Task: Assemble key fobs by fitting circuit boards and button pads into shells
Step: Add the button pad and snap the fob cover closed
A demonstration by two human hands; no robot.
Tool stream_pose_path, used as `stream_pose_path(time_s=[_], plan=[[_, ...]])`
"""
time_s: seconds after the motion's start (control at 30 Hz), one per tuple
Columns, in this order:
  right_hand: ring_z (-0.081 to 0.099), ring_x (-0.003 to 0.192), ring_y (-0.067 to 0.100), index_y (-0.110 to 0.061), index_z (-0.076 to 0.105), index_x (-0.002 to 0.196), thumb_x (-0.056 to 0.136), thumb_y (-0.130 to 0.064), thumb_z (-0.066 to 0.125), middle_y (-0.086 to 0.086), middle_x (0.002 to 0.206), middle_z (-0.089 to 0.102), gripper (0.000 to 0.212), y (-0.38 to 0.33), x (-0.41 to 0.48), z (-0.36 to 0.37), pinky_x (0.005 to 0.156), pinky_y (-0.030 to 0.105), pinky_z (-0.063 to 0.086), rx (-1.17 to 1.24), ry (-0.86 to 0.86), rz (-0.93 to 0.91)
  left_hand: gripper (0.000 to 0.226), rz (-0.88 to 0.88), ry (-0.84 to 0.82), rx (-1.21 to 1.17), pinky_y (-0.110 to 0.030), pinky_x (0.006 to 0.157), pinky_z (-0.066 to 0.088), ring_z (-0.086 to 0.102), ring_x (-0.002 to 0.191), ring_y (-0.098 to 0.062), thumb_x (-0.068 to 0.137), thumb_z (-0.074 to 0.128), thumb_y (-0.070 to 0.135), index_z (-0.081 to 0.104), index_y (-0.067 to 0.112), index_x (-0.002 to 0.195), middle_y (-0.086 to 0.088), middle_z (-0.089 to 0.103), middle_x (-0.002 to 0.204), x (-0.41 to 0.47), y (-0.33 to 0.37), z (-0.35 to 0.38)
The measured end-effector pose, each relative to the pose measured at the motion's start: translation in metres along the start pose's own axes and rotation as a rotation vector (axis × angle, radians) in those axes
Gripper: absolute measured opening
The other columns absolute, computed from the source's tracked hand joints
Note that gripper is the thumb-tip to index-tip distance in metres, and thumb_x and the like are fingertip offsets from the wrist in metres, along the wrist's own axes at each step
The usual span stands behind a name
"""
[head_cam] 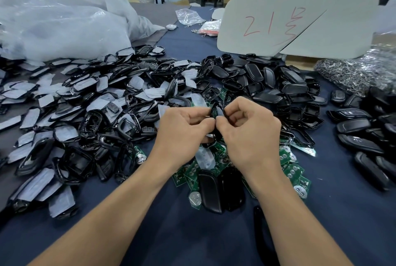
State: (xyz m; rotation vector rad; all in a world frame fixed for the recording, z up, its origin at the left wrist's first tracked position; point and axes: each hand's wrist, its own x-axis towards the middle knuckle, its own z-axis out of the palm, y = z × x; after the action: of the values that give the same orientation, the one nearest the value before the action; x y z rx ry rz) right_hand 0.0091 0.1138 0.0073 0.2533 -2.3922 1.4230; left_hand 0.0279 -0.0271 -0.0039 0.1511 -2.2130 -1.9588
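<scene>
My left hand [184, 130] and my right hand [248, 130] meet above the middle of the table, and both pinch one black key fob shell [217, 111] between fingers and thumbs. The shell stands on edge, mostly hidden by my fingers. Below my hands lies a heap of green circuit boards [293, 171] with round silver contacts. A translucent button pad [204, 156] rests on that heap. Two closed black shells [211, 190] lie at the near edge of the boards.
A big pile of black shell frames with grey film [85, 103] fills the left side. Black shell halves [276, 81] pile up behind, more fobs [368, 133] at right. Clear plastic bags [60, 28], a grey board marked in red [300, 23] and metal key rings [353, 71] stand farther back.
</scene>
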Motion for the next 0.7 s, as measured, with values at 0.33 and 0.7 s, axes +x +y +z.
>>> stream_pose_path(time_s=[0.33, 0.7], plan=[[0.047, 0.055, 0.014, -0.018, 0.062, 0.07, 0.077, -0.018, 0.084, -0.005, 0.059, 0.057, 0.023, 0.0033, 0.0015, 0.0007, 0.05, 0.023, 0.04, -0.028, -0.172, -0.068, 0.027, -0.108, -0.049, -0.131, -0.039, 0.076, 0.066, 0.079, 0.086, -0.028, 0.079, 0.08, 0.029, 0.083, 0.03, 0.106, -0.009, 0.081, 0.091, 0.0059, 0.0027, -0.0058], [0.057, 0.063, -0.004, -0.035, 0.078, 0.103, 0.066, -0.021, 0.091, -0.018, 0.072, 0.062, 0.041, 0.0016, 0.005, -0.0065, 0.063, 0.007, 0.044, -0.025, -0.126, -0.031, 0.021, -0.137, 0.016, -0.176, -0.025, 0.065, 0.062, 0.078, 0.077, -0.022, 0.094, 0.074, 0.007, 0.078, 0.022, 0.109, -0.018, 0.079, 0.089, 0.0098, 0.0007, -0.0058]])
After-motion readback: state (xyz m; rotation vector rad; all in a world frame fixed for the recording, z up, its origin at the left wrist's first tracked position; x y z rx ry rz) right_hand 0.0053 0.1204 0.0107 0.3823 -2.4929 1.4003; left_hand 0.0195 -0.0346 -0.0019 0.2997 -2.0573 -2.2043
